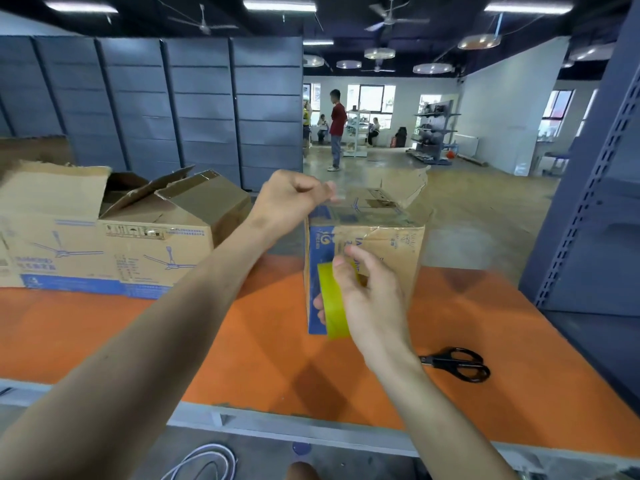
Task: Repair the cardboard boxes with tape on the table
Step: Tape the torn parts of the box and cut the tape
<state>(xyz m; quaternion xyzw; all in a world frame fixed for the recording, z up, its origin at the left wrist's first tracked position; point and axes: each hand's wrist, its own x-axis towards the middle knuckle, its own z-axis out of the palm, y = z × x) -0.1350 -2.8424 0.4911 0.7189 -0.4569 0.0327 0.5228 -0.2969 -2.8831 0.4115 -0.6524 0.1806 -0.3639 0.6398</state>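
1. Big box point(104, 244) sits on the table point(242, 341) at nine o'clock from the small box point(384, 247), flaps torn and open.
2. Left hand point(291, 199) is up at the small box's top corner, eleven o'clock, fingers curled, pinching the loose end of the tape point(329, 289).
3. Small box stands upright mid-table, front face torn.
4. Right hand point(370, 299) grips the yellow tape roll against that front face, seven o'clock, thumb over the top.
5. Scissors point(457, 363) lie on the table at four o'clock from the small box.
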